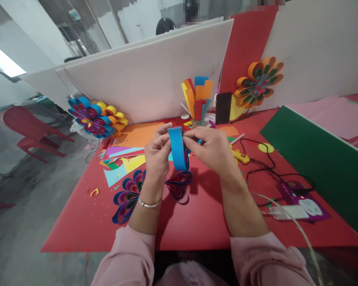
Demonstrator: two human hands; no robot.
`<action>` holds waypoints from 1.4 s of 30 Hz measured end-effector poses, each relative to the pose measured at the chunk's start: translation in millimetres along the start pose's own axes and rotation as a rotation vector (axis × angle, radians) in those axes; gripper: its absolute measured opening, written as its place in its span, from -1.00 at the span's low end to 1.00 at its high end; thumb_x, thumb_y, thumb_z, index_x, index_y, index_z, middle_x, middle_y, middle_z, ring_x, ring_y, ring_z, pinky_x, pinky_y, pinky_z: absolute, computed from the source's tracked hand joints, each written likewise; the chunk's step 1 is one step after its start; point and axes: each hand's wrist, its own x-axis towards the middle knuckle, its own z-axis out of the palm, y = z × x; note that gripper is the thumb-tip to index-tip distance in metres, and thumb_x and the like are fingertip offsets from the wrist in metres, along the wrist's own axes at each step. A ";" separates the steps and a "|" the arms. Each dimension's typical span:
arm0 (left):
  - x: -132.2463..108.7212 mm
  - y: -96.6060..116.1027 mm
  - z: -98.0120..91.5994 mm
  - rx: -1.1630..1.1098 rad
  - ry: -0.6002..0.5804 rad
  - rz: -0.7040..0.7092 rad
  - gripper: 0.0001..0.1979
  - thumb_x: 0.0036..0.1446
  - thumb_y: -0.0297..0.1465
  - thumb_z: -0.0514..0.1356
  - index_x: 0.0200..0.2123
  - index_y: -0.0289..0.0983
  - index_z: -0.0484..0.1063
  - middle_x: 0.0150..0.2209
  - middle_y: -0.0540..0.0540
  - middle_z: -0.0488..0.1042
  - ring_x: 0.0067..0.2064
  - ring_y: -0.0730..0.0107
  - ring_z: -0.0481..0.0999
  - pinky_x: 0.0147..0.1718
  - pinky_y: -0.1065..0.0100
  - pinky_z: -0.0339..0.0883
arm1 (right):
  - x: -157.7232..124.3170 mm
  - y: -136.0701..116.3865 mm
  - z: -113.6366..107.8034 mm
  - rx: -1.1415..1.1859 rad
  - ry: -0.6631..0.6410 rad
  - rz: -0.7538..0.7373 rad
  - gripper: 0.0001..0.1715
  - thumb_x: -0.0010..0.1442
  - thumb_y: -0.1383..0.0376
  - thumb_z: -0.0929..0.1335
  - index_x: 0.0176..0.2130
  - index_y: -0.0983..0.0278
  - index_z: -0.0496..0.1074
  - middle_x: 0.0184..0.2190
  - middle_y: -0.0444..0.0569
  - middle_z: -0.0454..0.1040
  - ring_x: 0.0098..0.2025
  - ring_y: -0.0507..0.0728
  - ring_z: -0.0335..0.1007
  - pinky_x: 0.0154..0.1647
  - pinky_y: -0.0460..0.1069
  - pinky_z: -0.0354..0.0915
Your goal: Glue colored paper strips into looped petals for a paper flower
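Both my hands hold a blue paper strip loop (178, 149) up over the red table (197, 222). My left hand (156, 155) pinches the loop's top from the left, fingers closed. My right hand (212, 149) pinches the same top end from the right. Below the hands lies a partly built paper flower (131, 197) of dark blue, purple and red looped petals, with one more petal (179, 186) under the loop. A yellow glue gun (240, 156) lies just right of my right hand.
A cup of coloured paper strips (198, 97) and a dark phone (223, 107) stand at the back by the white board. Finished paper flowers (93, 117) (258, 82) lean there. Paper scraps (123, 157) lie left; a green sheet (322, 163), cables and a purple device (304, 200) right.
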 end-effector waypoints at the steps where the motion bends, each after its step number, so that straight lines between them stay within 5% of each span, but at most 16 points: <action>1: 0.0 -0.3 -0.3 0.002 -0.003 0.001 -0.74 -0.03 -0.12 0.57 -0.37 -0.13 0.70 0.14 -0.12 0.56 0.15 0.18 0.54 0.08 0.21 0.49 | 0.0 0.1 0.2 -0.002 0.003 0.002 -0.82 0.29 0.30 0.40 -0.31 0.20 0.64 -0.34 -0.10 0.65 -0.31 0.08 0.51 -0.24 -0.02 0.32; 42: -0.2 1.1 -3.1 0.057 0.003 0.036 -0.78 0.05 -0.14 0.53 -0.37 -0.14 0.70 0.15 -0.12 0.56 0.12 0.21 0.55 0.10 0.21 0.47 | 0.0 -0.3 -3.4 -0.024 -0.083 0.055 -0.84 0.32 0.29 0.43 -0.22 0.21 0.68 -0.32 -0.08 0.55 -0.28 0.07 0.46 -0.21 0.01 0.27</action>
